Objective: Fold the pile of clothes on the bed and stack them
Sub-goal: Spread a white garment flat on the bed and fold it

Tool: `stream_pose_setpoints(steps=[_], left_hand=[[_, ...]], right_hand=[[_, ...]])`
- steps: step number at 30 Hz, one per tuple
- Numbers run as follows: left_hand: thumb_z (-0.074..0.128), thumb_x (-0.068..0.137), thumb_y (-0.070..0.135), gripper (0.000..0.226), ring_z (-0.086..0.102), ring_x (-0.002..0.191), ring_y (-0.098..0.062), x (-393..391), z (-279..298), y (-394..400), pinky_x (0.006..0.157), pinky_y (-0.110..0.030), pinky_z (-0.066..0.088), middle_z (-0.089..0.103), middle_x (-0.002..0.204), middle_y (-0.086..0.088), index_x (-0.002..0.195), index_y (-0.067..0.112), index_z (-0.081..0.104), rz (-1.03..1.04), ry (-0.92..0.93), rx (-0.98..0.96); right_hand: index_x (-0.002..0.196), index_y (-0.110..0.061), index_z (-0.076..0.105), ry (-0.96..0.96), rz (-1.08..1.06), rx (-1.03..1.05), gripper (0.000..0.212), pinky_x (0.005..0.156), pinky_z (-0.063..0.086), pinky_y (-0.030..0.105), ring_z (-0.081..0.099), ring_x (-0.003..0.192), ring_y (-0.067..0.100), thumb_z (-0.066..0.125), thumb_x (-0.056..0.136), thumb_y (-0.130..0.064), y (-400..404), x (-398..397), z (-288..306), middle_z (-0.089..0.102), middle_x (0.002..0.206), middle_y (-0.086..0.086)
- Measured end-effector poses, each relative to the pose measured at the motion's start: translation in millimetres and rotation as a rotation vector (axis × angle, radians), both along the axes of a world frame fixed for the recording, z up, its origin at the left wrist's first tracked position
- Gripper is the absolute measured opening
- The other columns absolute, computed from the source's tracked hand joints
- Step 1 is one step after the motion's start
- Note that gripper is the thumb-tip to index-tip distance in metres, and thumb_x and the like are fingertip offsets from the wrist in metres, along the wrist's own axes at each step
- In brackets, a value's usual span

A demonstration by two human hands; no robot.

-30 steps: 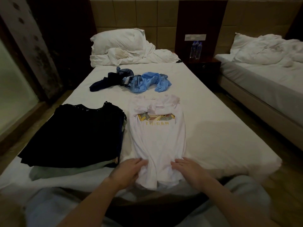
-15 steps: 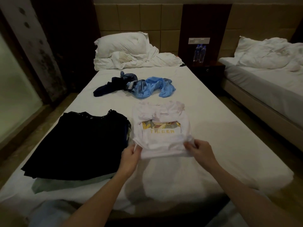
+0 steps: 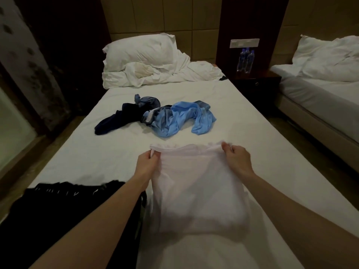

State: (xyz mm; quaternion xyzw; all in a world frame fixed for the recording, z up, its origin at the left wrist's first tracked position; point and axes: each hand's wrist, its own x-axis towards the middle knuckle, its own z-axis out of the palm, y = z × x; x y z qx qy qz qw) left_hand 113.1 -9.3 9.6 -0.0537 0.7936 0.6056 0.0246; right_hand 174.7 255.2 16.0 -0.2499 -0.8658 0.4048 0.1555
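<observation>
A white T-shirt [image 3: 196, 191] lies folded in half on the bed, its print hidden under the fold. My left hand [image 3: 146, 164] pinches the far left corner of the fold, and my right hand [image 3: 237, 159] pinches the far right corner. To the left lies the stack of folded clothes [image 3: 58, 206], a black garment on top, partly hidden by my left forearm. Further up the bed sits the unfolded pile: a light blue garment [image 3: 180, 121] and a dark navy one [image 3: 120, 119], tangled together.
White sheet of the bed [image 3: 87, 162] spreads around the clothes. A pillow and crumpled duvet [image 3: 147, 61] lie at the head. A dark nightstand [image 3: 256, 82] with water bottles [image 3: 245, 60] stands at the right, then a second bed [image 3: 320, 88].
Both hands lifted the shirt's lower hem and carried it away from me over the print to the collar end. The view has tilted upward and closer.
</observation>
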Motion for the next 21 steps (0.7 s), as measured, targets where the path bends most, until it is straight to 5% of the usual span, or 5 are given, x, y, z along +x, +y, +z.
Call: stream_pose_setpoints(steps=[4,8,13,17,21], left_hand=[[0.045,0.101,0.035,0.04,0.059,0.085,-0.027,-72,-39,15,0.074,-0.035,0.044,0.063,0.088,-0.016,0.079,0.007,0.062,0.02,-0.002,-0.305],[0.044,0.1,0.035,0.033,0.047,0.119,-0.041,-119,-75,31,0.101,-0.048,0.04,0.048,0.131,-0.018,0.127,0.018,0.053,0.055,0.021,-0.749],[0.058,0.092,0.026,0.045,0.055,0.115,-0.039,-147,-110,37,0.094,-0.047,0.048,0.06,0.123,-0.019,0.132,0.008,0.047,-0.005,0.061,-0.772],[0.056,0.093,0.029,0.03,0.062,0.106,-0.036,-142,-106,33,0.09,-0.041,0.049,0.066,0.114,-0.014,0.112,0.008,0.064,-0.011,0.052,-0.67],[0.053,0.097,0.022,0.024,0.063,0.101,-0.032,-122,-76,24,0.089,-0.043,0.051,0.067,0.111,-0.014,0.109,0.005,0.064,-0.034,-0.069,-0.261]], right_hand=[[0.113,-0.005,0.068,-0.134,-0.093,-0.001,0.061,0.097,0.044,0.048,0.055,0.115,0.038,0.036,0.1,-0.056,18,-80,-36,0.062,0.12,0.018],[0.136,-0.009,0.055,-0.332,-0.088,0.002,0.06,0.107,0.034,0.048,0.045,0.128,0.038,0.027,0.103,-0.05,29,-133,-76,0.049,0.14,0.018],[0.118,-0.015,0.053,-0.394,-0.015,-0.052,0.037,0.105,0.028,0.045,0.034,0.133,0.032,0.04,0.09,-0.036,35,-155,-104,0.045,0.141,0.016],[0.15,-0.017,0.027,-0.387,0.138,-0.079,0.079,0.113,0.029,0.045,0.031,0.139,0.031,0.06,0.084,-0.045,43,-134,-93,0.037,0.149,0.013],[0.124,-0.011,0.062,-0.269,0.181,-0.181,0.042,0.094,0.049,0.038,0.061,0.112,0.028,0.066,0.087,-0.031,42,-120,-68,0.065,0.122,0.007]])
